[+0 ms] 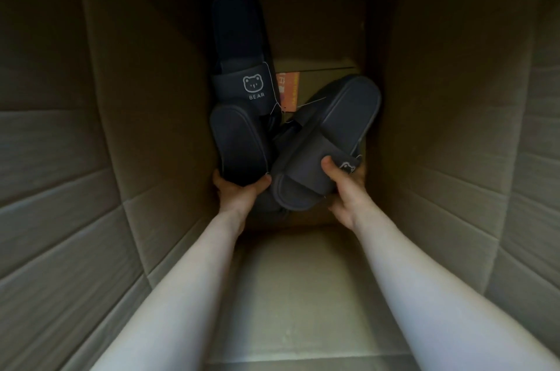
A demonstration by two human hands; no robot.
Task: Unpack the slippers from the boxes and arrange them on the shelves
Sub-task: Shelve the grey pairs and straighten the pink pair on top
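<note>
Cardboard box (151, 128) walls rose on every side, and both bare arms were deep inside, down near its floor. Left hand (236, 194) cupped the near end of a dark slipper (239, 140), thumb and fingers curled round its edges, close to the left wall. Right hand (345, 197) gripped a second slipper (327, 134), thumb pressed on top of the strap, fingers wrapped underneath, the slipper angled off to the far right. Farther back on the left lay a third slipper (239, 37), a white bear logo (253, 84) on its strap. Thin white string (274, 97) trailed beside that strap, and an orange label (288, 88) showed on the box floor just right of it
</note>
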